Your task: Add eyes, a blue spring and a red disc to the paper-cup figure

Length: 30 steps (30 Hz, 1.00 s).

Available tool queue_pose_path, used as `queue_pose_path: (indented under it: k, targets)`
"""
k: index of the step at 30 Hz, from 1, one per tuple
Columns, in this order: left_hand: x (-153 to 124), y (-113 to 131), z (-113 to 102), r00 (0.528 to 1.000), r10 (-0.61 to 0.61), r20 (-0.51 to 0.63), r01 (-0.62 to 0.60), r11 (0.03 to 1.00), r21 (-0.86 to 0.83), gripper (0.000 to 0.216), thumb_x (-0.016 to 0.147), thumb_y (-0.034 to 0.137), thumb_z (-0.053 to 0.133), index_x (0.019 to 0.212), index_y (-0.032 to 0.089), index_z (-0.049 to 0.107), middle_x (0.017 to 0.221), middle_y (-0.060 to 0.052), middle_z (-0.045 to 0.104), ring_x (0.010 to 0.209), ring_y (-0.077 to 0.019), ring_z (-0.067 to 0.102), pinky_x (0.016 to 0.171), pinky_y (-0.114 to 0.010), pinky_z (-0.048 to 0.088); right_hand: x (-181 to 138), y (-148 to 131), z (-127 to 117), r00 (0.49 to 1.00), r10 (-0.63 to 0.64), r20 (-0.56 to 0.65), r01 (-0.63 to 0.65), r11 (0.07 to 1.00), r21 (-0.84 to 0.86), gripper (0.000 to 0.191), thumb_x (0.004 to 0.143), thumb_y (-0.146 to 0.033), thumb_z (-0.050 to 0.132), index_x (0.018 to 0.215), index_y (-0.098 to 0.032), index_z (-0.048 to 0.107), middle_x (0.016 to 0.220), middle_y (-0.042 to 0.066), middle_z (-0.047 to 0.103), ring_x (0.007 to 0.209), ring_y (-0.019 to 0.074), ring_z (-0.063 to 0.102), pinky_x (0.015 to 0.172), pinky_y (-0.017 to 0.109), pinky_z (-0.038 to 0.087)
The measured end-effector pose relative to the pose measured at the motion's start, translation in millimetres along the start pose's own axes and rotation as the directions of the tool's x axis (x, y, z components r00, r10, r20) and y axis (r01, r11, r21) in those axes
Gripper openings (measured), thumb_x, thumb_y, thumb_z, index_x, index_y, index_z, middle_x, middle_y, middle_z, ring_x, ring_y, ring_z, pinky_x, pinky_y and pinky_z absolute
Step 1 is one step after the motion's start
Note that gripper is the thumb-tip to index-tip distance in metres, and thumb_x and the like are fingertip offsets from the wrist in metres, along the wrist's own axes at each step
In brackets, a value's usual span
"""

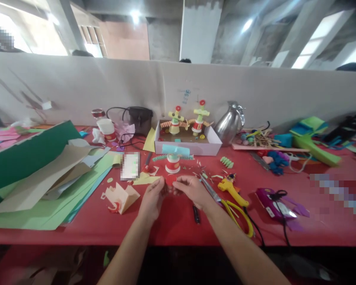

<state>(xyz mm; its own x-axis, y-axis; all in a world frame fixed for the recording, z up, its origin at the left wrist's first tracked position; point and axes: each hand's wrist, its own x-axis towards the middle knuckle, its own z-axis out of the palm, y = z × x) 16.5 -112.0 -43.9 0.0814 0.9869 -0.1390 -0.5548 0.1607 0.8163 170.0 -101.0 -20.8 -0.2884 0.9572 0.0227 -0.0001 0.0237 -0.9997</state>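
Observation:
Both my left hand (152, 198) and my right hand (193, 190) are closed on a small red paper piece (171, 181), pinching it from either side just above the table. The piece blends with the red tabletop, so its exact outline is hard to make out. Right behind it stands a paper-cup figure (172, 165) with pleated green arms and a light blue paper roll (176, 149) on top. Scissors (212, 189) with yellow handles and a yellow glue gun (233, 191) lie to the right of my right hand. A black pen (196, 214) rests below it.
An open white box (190, 148) at the back holds two finished-looking cup figures. Beside it stands a steel jug (230, 122). Coloured paper sheets (56, 186) pile up on the left, near folded cream paper (121, 198). A purple corded device (274, 206) lies right.

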Motion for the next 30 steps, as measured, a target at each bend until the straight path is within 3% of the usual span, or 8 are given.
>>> queue_pose_path:
  k: [4,9,13,16,19,23,27,30]
  targets:
    - [-26,-4,8,0.995,0.018,-0.097,-0.016,1.000,0.025,0.038,0.074,0.053,0.076,0.089,0.018,0.073,0.084,-0.003,0.071,0.076,-0.0142,0.063,0.068,-0.024,0.047,-18,-11,-7,1.000,-0.004,-0.021,0.001,0.992,-0.124,0.023,0.078,-0.038,0.068,0.067,-0.018,0.065,0.061,-0.002,0.064,0.060,0.0127,0.058,0.066,0.027,0.045]
    - [-43,3,17,0.987,0.081,-0.138,-0.054,0.980,0.191,0.022,0.066,0.034,0.085,0.071,0.016,0.074,0.070,-0.001,0.066,0.068,-0.0092,0.055,0.066,-0.020,0.040,-42,-11,-8,1.000,-0.013,0.018,0.016,0.976,-0.218,0.022,0.084,-0.038,0.063,0.074,-0.019,0.067,0.064,-0.002,0.063,0.061,0.0136,0.059,0.065,0.027,0.045]
    - [-47,10,20,0.978,0.036,-0.208,-0.004,0.988,0.152,0.024,0.062,0.035,0.087,0.068,0.015,0.075,0.066,-0.001,0.064,0.066,-0.0091,0.053,0.064,-0.020,0.039,-57,-6,-9,0.991,-0.086,-0.100,0.056,0.960,-0.274,0.019,0.087,-0.037,0.060,0.088,-0.019,0.068,0.083,0.002,0.068,0.078,0.0171,0.063,0.075,0.030,0.047]
    - [-52,10,21,0.983,0.048,-0.176,-0.006,0.973,0.230,0.024,0.063,0.036,0.087,0.067,0.016,0.075,0.066,-0.001,0.063,0.067,-0.0096,0.053,0.067,-0.021,0.040,-62,-6,-9,0.972,-0.174,-0.156,0.119,0.943,-0.311,0.021,0.087,-0.037,0.062,0.100,-0.022,0.069,0.106,0.004,0.069,0.099,0.0197,0.062,0.087,0.032,0.045]
    - [-59,10,23,0.990,0.045,-0.137,-0.003,0.956,0.293,0.028,0.065,0.041,0.085,0.065,0.016,0.073,0.066,-0.002,0.064,0.068,-0.0106,0.054,0.070,-0.023,0.042,-64,-7,-6,0.977,-0.158,-0.141,0.119,0.960,-0.252,0.020,0.087,-0.040,0.062,0.089,-0.021,0.069,0.091,0.002,0.071,0.087,0.0184,0.063,0.081,0.030,0.046]
    - [-66,10,27,0.984,-0.031,-0.177,0.063,0.982,0.179,0.037,0.069,0.053,0.079,0.076,0.017,0.076,0.080,-0.006,0.071,0.077,-0.0154,0.061,0.071,-0.026,0.047,-65,-9,-1,0.972,-0.112,-0.206,0.060,0.969,-0.241,0.021,0.085,-0.039,0.064,0.080,-0.019,0.068,0.080,0.001,0.071,0.076,0.0167,0.061,0.072,0.027,0.045]
    - [-69,7,30,0.987,-0.074,-0.144,0.103,0.972,0.211,0.026,0.059,0.036,0.089,0.069,0.016,0.075,0.074,-0.004,0.070,0.072,-0.0115,0.060,0.068,-0.021,0.047,-71,-12,-1,0.982,-0.072,-0.173,0.028,0.970,-0.242,0.025,0.087,-0.042,0.061,0.082,-0.019,0.070,0.081,0.002,0.072,0.075,0.0173,0.062,0.071,0.028,0.047]
    - [-68,3,28,0.979,-0.115,-0.167,0.142,0.977,0.160,0.024,0.058,0.031,0.090,0.065,0.015,0.074,0.067,-0.002,0.067,0.065,-0.0080,0.058,0.063,-0.017,0.046,-87,-11,-19,0.980,-0.109,-0.168,0.035,0.919,-0.393,0.029,0.093,-0.042,0.052,0.096,-0.021,0.071,0.097,0.005,0.073,0.089,0.0203,0.066,0.079,0.031,0.050]
